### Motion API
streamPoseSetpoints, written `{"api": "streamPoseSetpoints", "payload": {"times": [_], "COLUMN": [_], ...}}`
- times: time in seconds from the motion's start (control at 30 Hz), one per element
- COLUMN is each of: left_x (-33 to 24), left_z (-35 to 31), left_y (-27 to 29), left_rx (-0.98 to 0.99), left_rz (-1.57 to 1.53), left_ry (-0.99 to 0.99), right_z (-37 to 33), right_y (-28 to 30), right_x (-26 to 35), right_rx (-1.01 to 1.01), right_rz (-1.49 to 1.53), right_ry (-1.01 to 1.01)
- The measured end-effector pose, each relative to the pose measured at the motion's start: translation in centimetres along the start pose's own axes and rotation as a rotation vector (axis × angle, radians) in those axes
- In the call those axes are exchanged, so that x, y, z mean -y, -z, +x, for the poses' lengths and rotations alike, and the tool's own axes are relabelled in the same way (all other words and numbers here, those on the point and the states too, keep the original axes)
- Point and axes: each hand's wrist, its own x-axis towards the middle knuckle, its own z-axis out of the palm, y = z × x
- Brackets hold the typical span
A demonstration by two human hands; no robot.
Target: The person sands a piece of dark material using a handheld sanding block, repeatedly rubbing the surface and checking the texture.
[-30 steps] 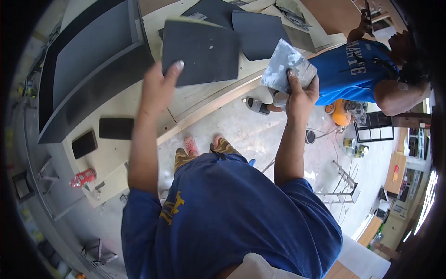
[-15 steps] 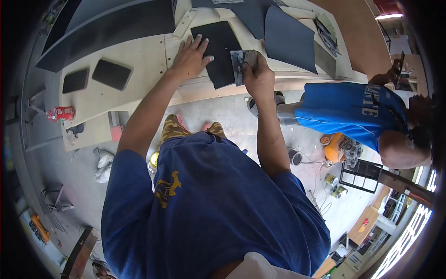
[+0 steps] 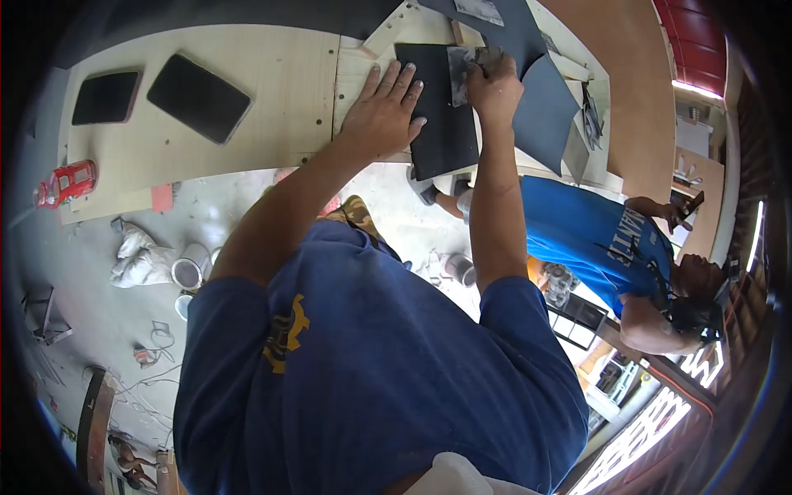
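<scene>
A black sheet [image 3: 442, 136] that looks like sandpaper lies on the pale wooden bench top, its near end sticking out past the front edge. My left hand [image 3: 384, 109] rests flat with fingers stretched out, the fingertips on the sheet's left edge. Closed around a thin rectangular metal scraper [image 3: 459, 74] with a smeared grey face, my right hand [image 3: 496, 89] is over the upper right part of the sheet. The scraper's lower edge appears to touch the sheet; my fingers hide its right end.
Dark grey sheets [image 3: 544, 111] lie to the right. Two phones [image 3: 200, 97] and a red-labelled bottle [image 3: 73, 181] are on the bench's left [image 3: 272, 91]. A person in a blue shirt [image 3: 577, 231] is at the right, holding a phone. A white bag [image 3: 139, 254] and buckets stand on the floor.
The view has shifted, with the bench showing larger. My right hand has moved the scraper farther up along the black sheet. My left hand stays at the sheet's left edge.
</scene>
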Motion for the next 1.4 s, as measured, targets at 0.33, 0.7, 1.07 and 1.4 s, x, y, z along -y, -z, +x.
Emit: {"api": "streamPoseSetpoints", "payload": {"times": [0.33,0.7,1.07,1.4], "left_x": [0.5,-0.2,-0.7,0.8], "left_z": [0.6,0.6,1.1,1.0], "left_y": [0.0,-0.1,1.0,1.7], "left_rx": [0.079,0.050,0.129,0.079], "left_rz": [0.021,0.018,0.063,-0.004], "left_ry": [-0.018,0.006,-0.017,-0.047], "right_z": [-11.9,-2.7,-1.6,-7.5], "right_y": [6.6,2.0,2.0,7.8], "right_x": [2.1,-0.1,-1.0,2.2], "right_rx": [0.145,0.226,0.125,0.204], "right_rz": [-0.015,-0.036,-0.034,0.258], "right_ry": [-0.015,0.018,0.141,-0.254]}}
